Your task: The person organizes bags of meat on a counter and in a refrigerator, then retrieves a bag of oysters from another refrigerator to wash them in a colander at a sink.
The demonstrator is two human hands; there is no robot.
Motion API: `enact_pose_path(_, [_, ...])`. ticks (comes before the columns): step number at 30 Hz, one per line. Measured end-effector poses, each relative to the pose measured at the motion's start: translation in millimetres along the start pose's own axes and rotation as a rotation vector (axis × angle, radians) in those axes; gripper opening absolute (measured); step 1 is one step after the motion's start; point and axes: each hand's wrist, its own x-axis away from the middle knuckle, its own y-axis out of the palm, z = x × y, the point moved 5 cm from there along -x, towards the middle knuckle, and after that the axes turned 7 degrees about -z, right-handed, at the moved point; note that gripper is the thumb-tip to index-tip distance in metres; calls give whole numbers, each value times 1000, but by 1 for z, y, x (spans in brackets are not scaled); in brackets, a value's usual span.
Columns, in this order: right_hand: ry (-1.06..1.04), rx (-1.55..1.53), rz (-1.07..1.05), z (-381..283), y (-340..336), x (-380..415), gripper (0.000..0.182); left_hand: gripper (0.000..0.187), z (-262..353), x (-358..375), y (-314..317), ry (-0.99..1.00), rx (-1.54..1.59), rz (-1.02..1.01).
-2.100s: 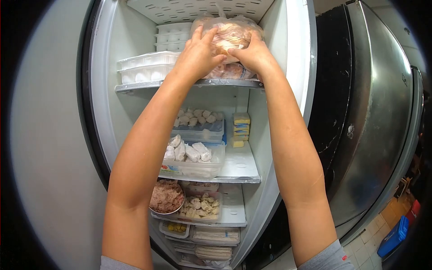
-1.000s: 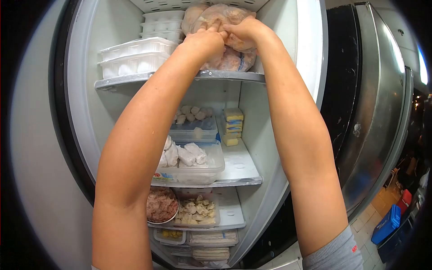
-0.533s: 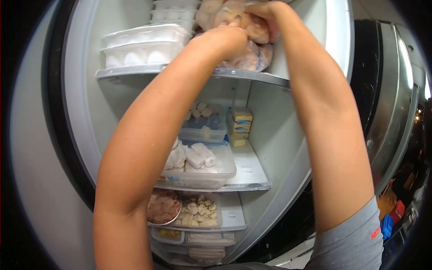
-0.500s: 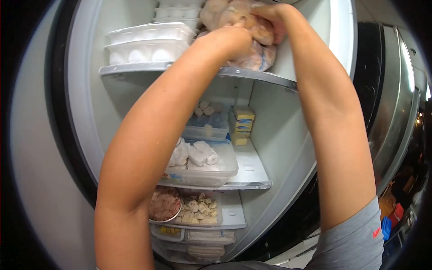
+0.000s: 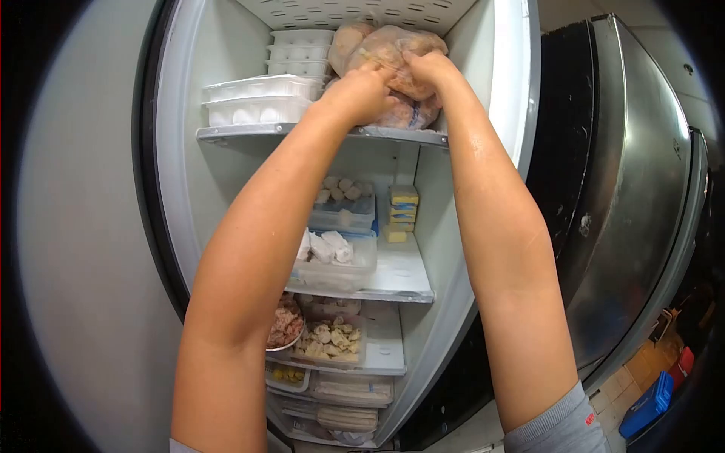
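Observation:
A clear plastic bag of pale brownish food [image 5: 389, 49] rests on the top shelf of an upright fridge, and both my hands are on it. My left hand [image 5: 364, 92] grips the front of the bag with bent fingers. At its right side, my right hand [image 5: 430, 69] holds the plastic, thumb toward the middle. Below them, another bag with pinkish contents [image 5: 400, 115] lies at the shelf edge, partly covered by my hands. What exactly the bags contain is hard to make out through the plastic.
White trays with round items [image 5: 260, 102] stand left on the top shelf [image 5: 249, 131]. Lower down are a plastic tub with white wrapped pieces [image 5: 343, 278], stacked yellow-and-blue packs [image 5: 402, 208], a bowl of minced meat [image 5: 285, 325] and a tray of pale pieces [image 5: 328, 341].
The view has shifted, bringing the fridge ceiling into sight. My right hand has moved lower on the upper bag, and the bag's front now shows more between my hands.

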Motion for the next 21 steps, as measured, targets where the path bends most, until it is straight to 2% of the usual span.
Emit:
enact_pose_path(3, [9,-45,98,0,1,22,79,44,0,14,-13,-62,97,185])
enact_pose_path(4, [-56,-13,151,0,2,28,80,38,3,19,-17,-28,92,248])
enact_pose_path(5, [-123,18,203,-2,3,35,81,38,4,25,-17,-38,83,246])
enact_pose_path(9, [-192,-43,156,-1,13,51,84,37,35,82,-34,-17,204,456])
enact_pose_path(10, [-185,-57,159,1,18,50,84,37,51,108,-44,-2,286,540])
enact_pose_path(14, [-226,-154,228,-2,17,67,83,38,111,238,-64,-180,513,671])
enact_pose_path(16, [-245,-178,234,-7,13,80,81,44,128,311,-68,-231,481,752])
enact_pose_path(18, [-266,-234,267,-6,9,83,77,44,149,379,-77,-200,510,872])
enact_pose_path(21, [-322,-337,276,2,9,86,75,43,192,477,-111,-286,317,907])
